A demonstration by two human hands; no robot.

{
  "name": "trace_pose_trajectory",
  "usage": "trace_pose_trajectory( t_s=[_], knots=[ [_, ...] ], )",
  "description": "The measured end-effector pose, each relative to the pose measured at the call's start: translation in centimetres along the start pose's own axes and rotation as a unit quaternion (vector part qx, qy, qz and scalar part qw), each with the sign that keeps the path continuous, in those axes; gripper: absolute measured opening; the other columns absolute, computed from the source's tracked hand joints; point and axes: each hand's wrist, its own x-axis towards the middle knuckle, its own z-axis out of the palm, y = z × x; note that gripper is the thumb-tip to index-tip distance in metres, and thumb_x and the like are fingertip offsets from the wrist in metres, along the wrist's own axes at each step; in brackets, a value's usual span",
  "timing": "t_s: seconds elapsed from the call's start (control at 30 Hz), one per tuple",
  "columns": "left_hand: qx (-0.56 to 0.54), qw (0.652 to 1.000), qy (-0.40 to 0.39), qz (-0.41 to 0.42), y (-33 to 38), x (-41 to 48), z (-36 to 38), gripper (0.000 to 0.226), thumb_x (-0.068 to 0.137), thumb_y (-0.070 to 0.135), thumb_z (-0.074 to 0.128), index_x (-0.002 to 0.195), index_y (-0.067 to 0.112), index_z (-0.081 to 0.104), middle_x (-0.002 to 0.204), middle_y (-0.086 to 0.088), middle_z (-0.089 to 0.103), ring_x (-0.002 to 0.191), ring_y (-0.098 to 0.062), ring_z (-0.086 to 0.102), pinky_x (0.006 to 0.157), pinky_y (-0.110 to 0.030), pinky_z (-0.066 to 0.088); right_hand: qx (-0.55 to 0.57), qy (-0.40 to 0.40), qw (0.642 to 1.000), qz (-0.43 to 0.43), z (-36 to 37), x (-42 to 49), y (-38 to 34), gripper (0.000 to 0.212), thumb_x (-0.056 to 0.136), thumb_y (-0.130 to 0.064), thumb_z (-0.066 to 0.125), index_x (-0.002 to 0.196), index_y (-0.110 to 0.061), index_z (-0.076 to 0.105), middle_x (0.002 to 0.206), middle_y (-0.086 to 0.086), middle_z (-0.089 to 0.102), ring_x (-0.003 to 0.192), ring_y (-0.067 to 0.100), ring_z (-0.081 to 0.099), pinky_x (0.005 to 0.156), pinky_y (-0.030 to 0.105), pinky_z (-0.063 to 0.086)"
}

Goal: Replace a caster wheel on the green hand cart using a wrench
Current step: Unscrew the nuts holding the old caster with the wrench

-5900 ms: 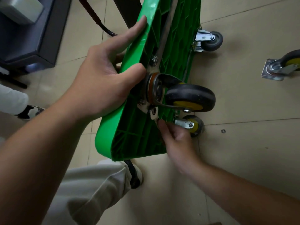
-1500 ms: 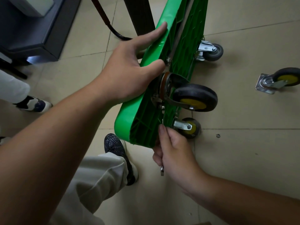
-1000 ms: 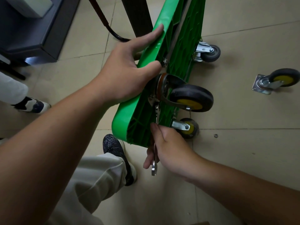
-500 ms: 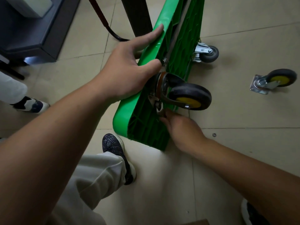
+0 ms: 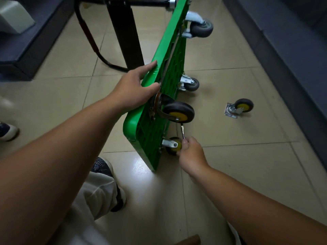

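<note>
My left hand grips the top rim of the green cart, which stands tipped on edge on the floor. My right hand, nearer the work, pinches the wrench. Its shaft points far, toward the mounted caster wheel just beyond.
</note>
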Motion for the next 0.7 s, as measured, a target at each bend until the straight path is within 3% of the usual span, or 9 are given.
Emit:
trace_pose_trajectory(
  t_s=[0.13,0.23,0.37,0.5,0.7],
  knots=[
    [0.019,1.0,0.009,-0.001,-0.1,-0.5,-0.1,0.064,0.094,0.03,0.068,0.152,0.042,0.043,0.149,-0.004,0.052,0.101,-0.019,0.07,0.095,-0.043,0.058,0.092,0.042,0.995,-0.009,0.2,-1.9,-0.5,0.023,0.101,-0.024,0.057,0.113,-0.012,0.072,0.087,-0.003,0.069,0.075,0.008,0.06,0.072,0.022,0.043],
    [0.005,1.0,0.007,-0.007,-0.2,-0.7,-0.1,0.065,0.094,0.03,0.068,0.152,0.04,0.043,0.148,-0.004,0.053,0.099,-0.019,0.07,0.092,-0.045,0.059,0.194,0.026,0.98,0.026,0.4,-3.0,-0.7,0.01,0.097,-0.017,0.064,0.105,-0.016,0.07,0.068,-0.006,0.066,0.049,0.004,0.055,0.055,0.02,0.049],
    [0.002,1.0,0.008,-0.004,-0.2,-0.8,-0.2,0.065,0.093,0.03,0.068,0.152,0.039,0.043,0.147,-0.004,0.054,0.094,-0.018,0.072,0.089,-0.044,0.06,0.299,0.006,0.953,0.043,1.3,-3.4,-1.1,0.013,0.096,-0.01,0.065,0.105,-0.003,0.07,0.078,0.01,0.072,0.063,0.017,0.07,0.065,0.027,0.058],
    [0.034,0.999,-0.001,-0.001,-0.2,-1.1,-0.3,0.064,0.096,0.03,0.066,0.153,0.041,0.04,0.15,-0.006,0.051,0.084,-0.016,0.072,0.084,-0.043,0.062,0.342,0.0,0.939,0.043,2.3,-2.8,-1.8,0.013,0.096,-0.01,0.066,0.105,-0.001,0.07,0.086,0.014,0.076,0.079,0.024,0.076,0.072,0.03,0.06],
    [0.045,0.999,0.002,0.003,-0.3,-1.1,-0.2,0.063,0.096,0.032,0.065,0.153,0.042,0.039,0.147,-0.001,0.053,0.083,-0.014,0.071,0.084,-0.043,0.062,0.37,-0.018,0.928,0.045,3.6,-2.7,-2.7,0.006,0.094,-0.008,0.068,0.099,-0.007,0.07,0.087,0.014,0.075,0.077,0.022,0.075,0.075,0.03,0.061]
  ],
)
